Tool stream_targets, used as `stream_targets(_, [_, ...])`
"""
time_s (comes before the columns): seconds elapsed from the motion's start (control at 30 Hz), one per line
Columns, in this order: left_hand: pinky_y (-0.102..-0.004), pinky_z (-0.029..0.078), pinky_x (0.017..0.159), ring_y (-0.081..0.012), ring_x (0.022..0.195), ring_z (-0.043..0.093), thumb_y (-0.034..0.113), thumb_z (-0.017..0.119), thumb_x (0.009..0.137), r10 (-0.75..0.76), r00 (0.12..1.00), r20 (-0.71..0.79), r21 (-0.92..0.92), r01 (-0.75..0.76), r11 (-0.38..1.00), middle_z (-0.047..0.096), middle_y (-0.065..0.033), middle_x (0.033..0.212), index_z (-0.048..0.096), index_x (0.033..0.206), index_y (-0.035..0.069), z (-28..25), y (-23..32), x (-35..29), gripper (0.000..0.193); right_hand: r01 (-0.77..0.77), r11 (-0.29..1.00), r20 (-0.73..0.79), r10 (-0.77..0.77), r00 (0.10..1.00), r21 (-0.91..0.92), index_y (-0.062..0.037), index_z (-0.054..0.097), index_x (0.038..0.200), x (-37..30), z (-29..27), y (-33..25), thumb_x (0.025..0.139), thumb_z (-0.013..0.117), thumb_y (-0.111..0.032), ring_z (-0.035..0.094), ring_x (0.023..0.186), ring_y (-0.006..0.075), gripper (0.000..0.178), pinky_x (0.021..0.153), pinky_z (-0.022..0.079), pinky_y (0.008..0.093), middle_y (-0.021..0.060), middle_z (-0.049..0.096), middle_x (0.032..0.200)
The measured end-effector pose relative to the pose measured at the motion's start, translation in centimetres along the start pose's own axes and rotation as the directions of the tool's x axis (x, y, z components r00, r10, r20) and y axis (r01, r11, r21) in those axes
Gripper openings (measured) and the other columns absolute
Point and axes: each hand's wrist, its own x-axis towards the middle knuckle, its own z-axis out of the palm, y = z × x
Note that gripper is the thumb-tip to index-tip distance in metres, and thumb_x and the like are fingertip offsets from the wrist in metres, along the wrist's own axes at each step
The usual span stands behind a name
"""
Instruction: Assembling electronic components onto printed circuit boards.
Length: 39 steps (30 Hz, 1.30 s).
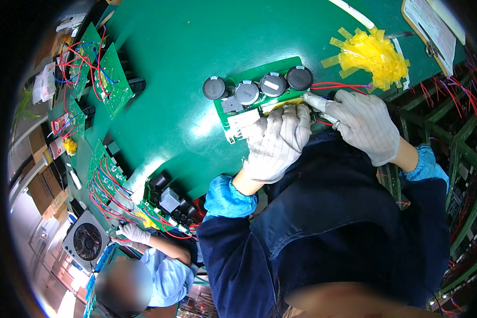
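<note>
A green circuit board (281,66) lies on the bench in front of me, with several black-and-grey capacitors (273,84) standing along it. My left hand (278,140), in a white striped glove, is closed over the board's near edge. Its bent fingers press by a yellow strip of tape (286,104) and a white connector (241,119). My right hand (368,124), gloved the same way, is closed with thumb and fingertips at the board's right end. What they pinch is hidden. Red wires (342,86) run from the board out to the right.
Yellow tape pieces (373,57) are bunched at the far right, near a clipboard (432,32). Other wired boards (114,79) stand at the left. A co-worker's gloved hand (134,233) works at lower left, beside a fan (86,241). Racks with red wires (450,116) adjoin the bench's right.
</note>
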Motion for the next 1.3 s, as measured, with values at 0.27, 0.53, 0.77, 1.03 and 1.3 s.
stream_targets(0.27, [-0.0355,0.045,0.068,-0.0234,0.097,0.059,0.016,0.061,0.079,0.015,0.999,-0.039,0.047,-0.013,0.999,0.059,-0.0117,0.109,0.064,0.111,0.005,0.4,0.2,0.4,0.034,0.106,0.993,-0.167,-0.114,0.979,-0.055,-0.0147,0.068,0.101,1.5,-0.7,0.1,0.078,0.060,-0.014,0.052,0.058,0.0194,0.025,0.050,0.040,0.0335,0.0036,0.043,0.070])
stream_targets(0.53, [-0.0385,0.045,0.076,-0.0194,0.091,0.060,0.023,0.075,0.077,-0.069,0.996,-0.053,0.006,0.069,0.998,0.061,-0.0038,0.109,0.068,0.110,0.014,0.1,0.6,-0.3,0.035,-0.295,0.946,-0.570,0.169,0.804,-0.135,-0.0134,0.070,0.112,1.5,-6.9,3.1,0.091,0.066,-0.018,0.063,0.064,0.0252,0.022,0.056,0.050,0.0337,0.0086,0.063,0.078])
stream_targets(0.77, [-0.0433,0.055,0.072,-0.0311,0.087,0.066,0.015,0.084,0.066,-0.148,0.943,-0.299,-0.517,-0.030,0.855,0.063,-0.0123,0.102,0.065,0.108,0.004,-1.4,-1.2,0.8,0.047,-0.635,0.742,-0.034,0.644,0.764,-0.216,-0.0317,0.042,0.146,-3.2,-3.5,6.3,0.100,0.050,-0.036,0.067,0.076,0.0351,0.048,0.068,0.054,0.0411,0.0165,0.067,0.091])
stream_targets(1.03, [-0.0516,0.035,0.109,-0.0474,0.133,0.040,0.006,0.064,0.079,-0.640,0.761,-0.105,-0.674,0.419,0.609,0.039,-0.0283,0.144,0.051,0.136,0.005,-0.7,-4.3,0.7,0.058,-0.304,0.855,0.053,0.311,0.949,0.419,-0.0008,0.054,0.113,1.8,-3.2,1.4,0.090,0.068,-0.024,0.068,0.090,0.0322,0.036,0.079,0.052,0.0394,0.0165,0.067,0.098])
stream_targets(1.3, [-0.0581,0.026,0.114,-0.0529,0.137,0.032,0.006,0.055,0.081,-0.612,0.789,-0.059,-0.647,0.436,0.625,0.032,-0.0301,0.150,0.052,0.135,0.006,-0.4,-3.6,-0.3,0.054,-0.147,0.861,0.143,0.087,0.986,0.487,-0.0048,0.060,0.111,2.6,-4.5,1.1,0.095,0.058,-0.023,0.066,0.080,0.0338,0.024,0.069,0.051,0.0400,0.0158,0.068,0.091])
